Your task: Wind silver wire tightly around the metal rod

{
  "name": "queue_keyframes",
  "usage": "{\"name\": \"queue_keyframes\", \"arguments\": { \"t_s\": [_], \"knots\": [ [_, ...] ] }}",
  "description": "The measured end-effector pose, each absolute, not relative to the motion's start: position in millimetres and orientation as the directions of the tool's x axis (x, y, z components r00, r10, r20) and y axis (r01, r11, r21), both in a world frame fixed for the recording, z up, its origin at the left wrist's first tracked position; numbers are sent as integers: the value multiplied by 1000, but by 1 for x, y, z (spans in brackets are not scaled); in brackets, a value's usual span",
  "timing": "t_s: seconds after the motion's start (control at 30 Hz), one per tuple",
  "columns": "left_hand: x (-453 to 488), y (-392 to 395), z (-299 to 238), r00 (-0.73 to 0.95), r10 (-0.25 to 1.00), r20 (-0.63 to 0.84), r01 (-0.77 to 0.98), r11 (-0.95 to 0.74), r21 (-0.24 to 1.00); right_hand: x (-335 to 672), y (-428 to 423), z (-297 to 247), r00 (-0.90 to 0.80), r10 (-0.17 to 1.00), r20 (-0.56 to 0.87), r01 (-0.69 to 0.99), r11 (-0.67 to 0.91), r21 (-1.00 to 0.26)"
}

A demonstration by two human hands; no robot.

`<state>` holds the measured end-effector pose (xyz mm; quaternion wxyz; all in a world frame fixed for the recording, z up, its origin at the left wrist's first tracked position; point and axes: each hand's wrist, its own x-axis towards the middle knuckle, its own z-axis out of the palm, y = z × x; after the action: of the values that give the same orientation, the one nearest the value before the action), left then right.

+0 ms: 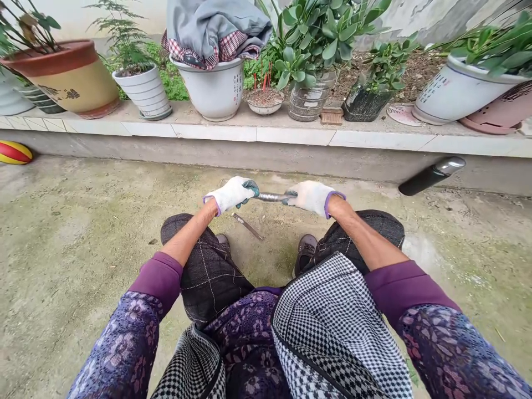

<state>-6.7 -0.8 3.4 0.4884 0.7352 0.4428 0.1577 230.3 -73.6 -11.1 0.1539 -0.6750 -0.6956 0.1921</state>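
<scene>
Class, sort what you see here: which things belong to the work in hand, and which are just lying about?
In hand: metal rod, gripped near its ends by the gloved left hand and right hand.

Lying about: thin strip on the ground, black flask, ball, cloth draped over a white pot, brush on the ledge.

White gloves with purple cuffs cover the left hand and right hand. Beside the checked apron: purple sleeves, floral oversleeves. Beyond it: dark quilted trousers, brown shoes.
</scene>
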Motion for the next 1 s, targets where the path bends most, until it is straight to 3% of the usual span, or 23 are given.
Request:
{"name": "queue_keyframes", "arguments": {
  "t_s": [0.13, 0.3, 0.53, 0.67, 0.73, 0.83, 0.9, 1.0],
  "knots": [
    [-2, 4, 5, 558, 808, -191, 371, -37, 928, 234, -64, 1, 111, 993, -48, 959, -120, -255],
    [-4, 8, 10, 599, 785, -158, 197, 48, 979, 236, -65, 8, 82, 994, 70, 869, -37, -493],
    [-15, 8, 9, 609, 777, -157, 201, 39, 979, 233, -69, 9, 86, 994, 64, 863, -42, -504],
    [-13, 8, 6, 647, 741, -181, 255, 14, 967, 224, -80, 18, 132, 991, -29, 655, -109, -748],
    [-10, 8, 4, 655, 728, -202, 301, -6, 954, 219, -86, 22, 81, 991, -109, 499, -135, -856],
    [-7, 10, 1, 660, 724, -198, 354, -68, 933, 216, -91, 25, -113, 966, -231, 368, -175, -913],
    [-8, 12, -2, 690, 704, -168, 364, -137, 921, 216, -93, 23, -255, 912, -321, 391, -207, -897],
    [-13, 15, -8, 711, 685, -157, 414, -229, 881, 217, -94, 16, -373, 814, -445, 571, -177, -802]
  ]
}}
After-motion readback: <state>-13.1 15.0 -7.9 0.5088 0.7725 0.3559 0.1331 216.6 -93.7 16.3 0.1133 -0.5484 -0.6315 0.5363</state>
